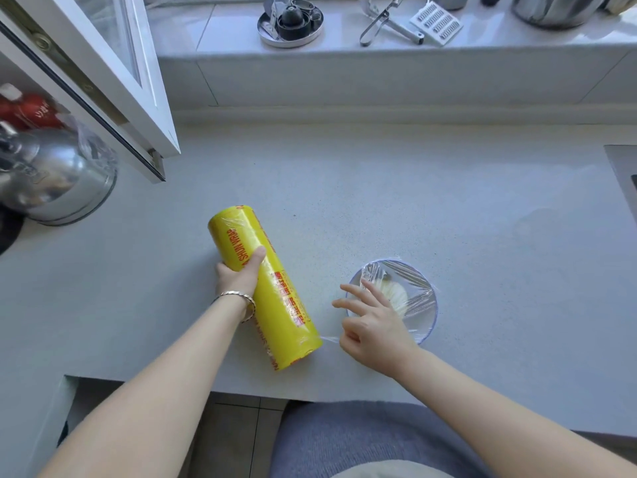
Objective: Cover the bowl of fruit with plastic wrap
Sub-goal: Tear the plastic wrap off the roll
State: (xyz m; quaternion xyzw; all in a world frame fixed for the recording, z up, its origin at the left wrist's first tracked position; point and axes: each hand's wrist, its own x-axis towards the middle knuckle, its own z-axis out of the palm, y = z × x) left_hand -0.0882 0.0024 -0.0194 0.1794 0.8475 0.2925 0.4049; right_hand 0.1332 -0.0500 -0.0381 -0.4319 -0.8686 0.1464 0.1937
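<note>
A big yellow roll of plastic wrap (265,288) with red lettering lies tilted on the grey counter, and my left hand (238,274) grips it near its far half. To its right stands a small clear bowl (425,326) holding pale fruit (396,293), with film stretched over its top. My right hand (372,326) rests at the bowl's left rim, index and middle fingers spread, the other fingers curled. A thin strand of film (329,340) runs from the roll's near end to that hand.
A steel kettle (51,177) stands at the left under an open white window frame (113,81). The raised sill behind holds a round tin (291,24), tongs, a grater (436,24) and a steel pot (558,8). The counter edge (241,388) runs just before me.
</note>
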